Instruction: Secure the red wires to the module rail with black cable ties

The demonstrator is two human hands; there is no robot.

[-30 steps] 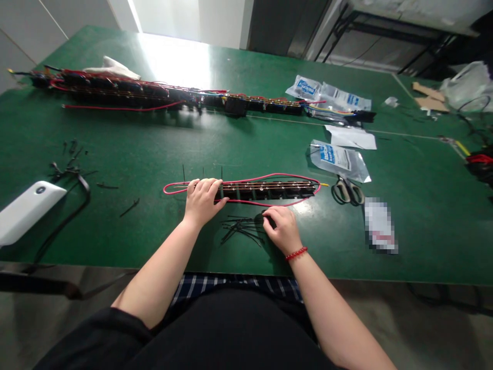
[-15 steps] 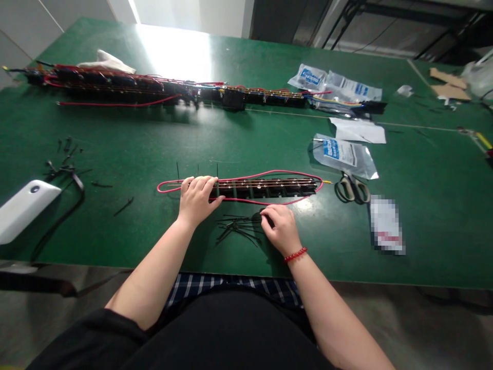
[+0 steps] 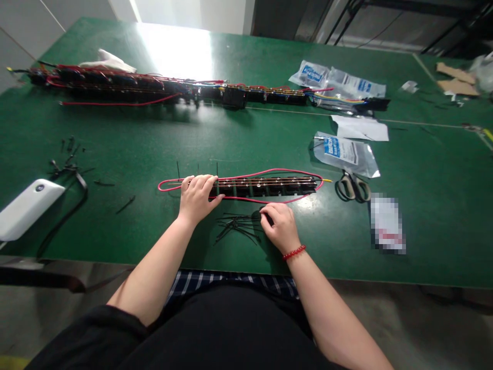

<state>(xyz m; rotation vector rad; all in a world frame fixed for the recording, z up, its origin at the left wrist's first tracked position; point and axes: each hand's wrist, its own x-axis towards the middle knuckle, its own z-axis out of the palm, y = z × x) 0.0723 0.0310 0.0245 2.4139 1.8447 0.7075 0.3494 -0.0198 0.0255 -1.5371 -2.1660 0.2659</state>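
My left hand (image 3: pixel 198 199) is wrapped over the left part of a long black strip with wires and shiny solder points (image 3: pixel 265 186), which lies flat on the table. A pink-red wire (image 3: pixel 265 171) loops around the strip. Thin black cable ties (image 3: pixel 217 168) stick up behind my left hand. Below the strip is a loose pile of black cable ties (image 3: pixel 235 225). At the pile's right end, my right hand (image 3: pixel 282 223) has its fingertips pinched together on a cable tie, mostly hidden by the fingers. A red bead bracelet (image 3: pixel 294 252) circles the right wrist.
Scissors (image 3: pixel 352 187), a clear bag with a blue label (image 3: pixel 346 154) and a blurred packet (image 3: pixel 387 223) lie to the right. A longer wired assembly (image 3: pixel 154 88) stretches across the back of the green table (image 3: pixel 154 133). A white device (image 3: pixel 29 211) sits at left, near scattered black scraps (image 3: pixel 68 167).
The view has shifted slightly. Both hands stay in almost the same place, the left on the strip and the right at the cable ties.
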